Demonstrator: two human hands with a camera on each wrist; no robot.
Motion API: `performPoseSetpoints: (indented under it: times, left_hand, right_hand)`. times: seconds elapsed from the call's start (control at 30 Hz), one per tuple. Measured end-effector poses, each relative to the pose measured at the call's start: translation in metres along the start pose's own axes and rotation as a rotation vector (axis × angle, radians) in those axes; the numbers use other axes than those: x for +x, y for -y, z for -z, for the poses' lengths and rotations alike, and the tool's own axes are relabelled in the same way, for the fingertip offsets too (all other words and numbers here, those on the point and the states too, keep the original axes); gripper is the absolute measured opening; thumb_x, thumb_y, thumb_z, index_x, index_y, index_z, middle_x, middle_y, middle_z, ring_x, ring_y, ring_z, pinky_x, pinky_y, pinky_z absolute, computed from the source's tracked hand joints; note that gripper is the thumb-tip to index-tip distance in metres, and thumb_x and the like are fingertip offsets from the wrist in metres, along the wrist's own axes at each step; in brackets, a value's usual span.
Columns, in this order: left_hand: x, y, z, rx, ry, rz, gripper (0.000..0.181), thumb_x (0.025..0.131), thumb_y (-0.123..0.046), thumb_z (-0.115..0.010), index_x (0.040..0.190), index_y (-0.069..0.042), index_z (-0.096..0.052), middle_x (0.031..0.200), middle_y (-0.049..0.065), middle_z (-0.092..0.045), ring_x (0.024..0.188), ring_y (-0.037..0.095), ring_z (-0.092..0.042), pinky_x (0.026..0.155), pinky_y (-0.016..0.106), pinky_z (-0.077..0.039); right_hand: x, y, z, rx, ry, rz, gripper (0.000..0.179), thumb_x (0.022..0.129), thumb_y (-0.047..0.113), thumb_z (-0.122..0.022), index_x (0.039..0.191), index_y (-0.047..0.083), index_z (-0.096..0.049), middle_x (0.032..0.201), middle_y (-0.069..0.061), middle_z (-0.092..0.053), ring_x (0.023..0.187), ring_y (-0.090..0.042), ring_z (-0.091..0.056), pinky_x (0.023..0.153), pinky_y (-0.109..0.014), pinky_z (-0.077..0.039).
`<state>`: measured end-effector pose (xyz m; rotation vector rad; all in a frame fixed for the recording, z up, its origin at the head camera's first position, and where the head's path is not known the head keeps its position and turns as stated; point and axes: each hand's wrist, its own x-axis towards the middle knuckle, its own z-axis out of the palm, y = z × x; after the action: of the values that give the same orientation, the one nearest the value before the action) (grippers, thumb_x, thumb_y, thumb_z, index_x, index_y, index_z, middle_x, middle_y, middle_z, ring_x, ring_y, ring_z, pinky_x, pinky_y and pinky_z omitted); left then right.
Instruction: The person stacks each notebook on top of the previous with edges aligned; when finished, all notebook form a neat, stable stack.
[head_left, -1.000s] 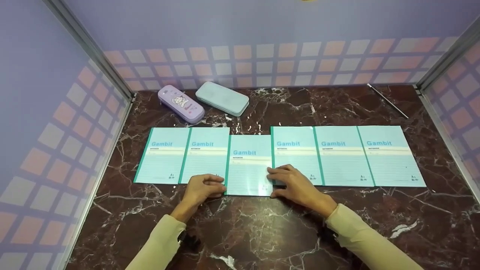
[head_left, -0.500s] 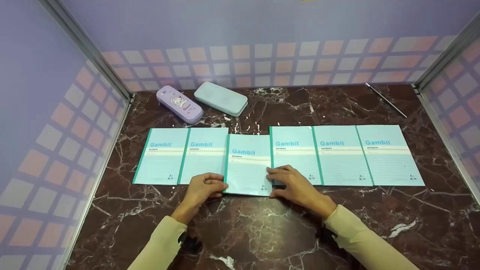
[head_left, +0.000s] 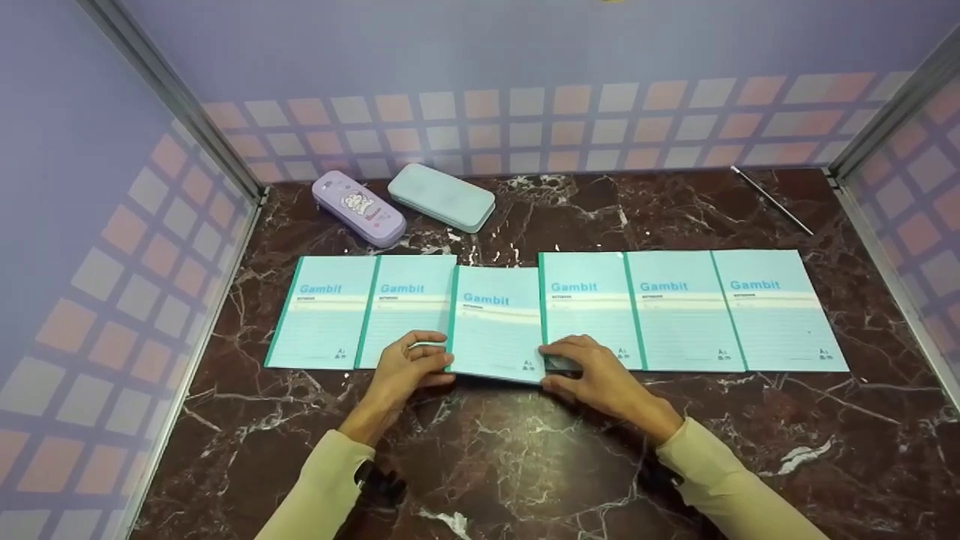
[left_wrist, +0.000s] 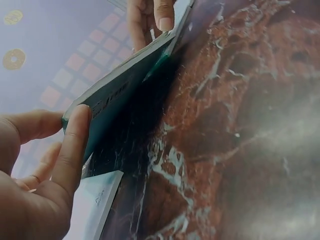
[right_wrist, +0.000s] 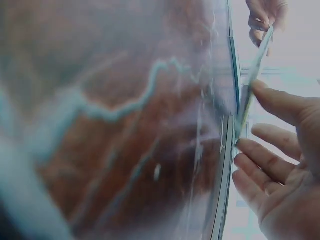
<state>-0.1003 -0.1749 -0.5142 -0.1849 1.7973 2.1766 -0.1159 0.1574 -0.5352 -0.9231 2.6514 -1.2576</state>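
Observation:
A pale blue Gambit notebook (head_left: 495, 322) with a green spine is in the middle of a row, its near edge tilted up off the table. My left hand (head_left: 405, 367) pinches its spine side near the lower corner. At the opposite lower corner, my right hand (head_left: 600, 379) grips the edge between thumb and fingers. Seen from the left wrist, the raised notebook (left_wrist: 120, 90) shows its dark underside above the tabletop. From the right wrist it appears edge-on, a thin notebook (right_wrist: 256, 70) held by both hands.
Two like notebooks (head_left: 322, 322) lie flat to the left and three more notebooks (head_left: 679, 322) to the right. Behind stand a purple pencil case (head_left: 360, 208) and a light blue case (head_left: 442, 196). A thin pencil-like stick (head_left: 772, 200) lies at the back right of the marble table (head_left: 510, 465).
The middle notebook's near edge has risen from the table and moved slightly away from me. Both hands have shifted with it, still at its lower corners.

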Motion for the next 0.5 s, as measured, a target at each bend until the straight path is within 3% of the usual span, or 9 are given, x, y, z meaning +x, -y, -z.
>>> performPoseSetpoints:
  times: [0.23, 0.37, 0.5]
  left_hand:
    - [0.0040, -0.0015, -0.0045, -0.067, -0.005, -0.004, 0.039, 0.098, 0.005, -0.071, 0.133, 0.013, -0.057, 0.102, 0.013, -0.067, 0.086, 0.023, -0.072, 0.086, 0.040, -0.064]
    - [0.0042, -0.0031, -0.0059, -0.078, -0.002, -0.021, 0.039, 0.099, 0.005, -0.070, 0.135, 0.013, -0.057, 0.102, 0.013, -0.068, 0.087, 0.023, -0.072, 0.087, 0.040, -0.064]
    - [0.0036, -0.0044, -0.0064, -0.054, -0.015, -0.040, 0.039, 0.098, 0.002, -0.073, 0.133, 0.011, -0.060, 0.105, 0.013, -0.069, 0.089, 0.024, -0.072, 0.087, 0.042, -0.064]
  right_hand:
    - [-0.0004, 0.0071, -0.0005, 0.288, -0.024, -0.239, 0.068, 0.103, 0.025, -0.075, 0.155, -0.008, -0.046, 0.112, -0.010, -0.076, 0.096, -0.025, -0.076, 0.091, -0.041, -0.062]
    - [0.0021, 0.0063, -0.0014, 0.418, -0.055, -0.337, 0.063, 0.105, 0.023, -0.072, 0.154, -0.007, -0.048, 0.110, -0.012, -0.076, 0.095, -0.027, -0.076, 0.084, -0.037, -0.064]
    - [0.0043, 0.0060, -0.0005, 0.517, -0.113, -0.363, 0.054, 0.104, 0.018, -0.072, 0.149, -0.005, -0.055, 0.111, -0.015, -0.073, 0.091, -0.031, -0.073, 0.067, -0.029, -0.061]
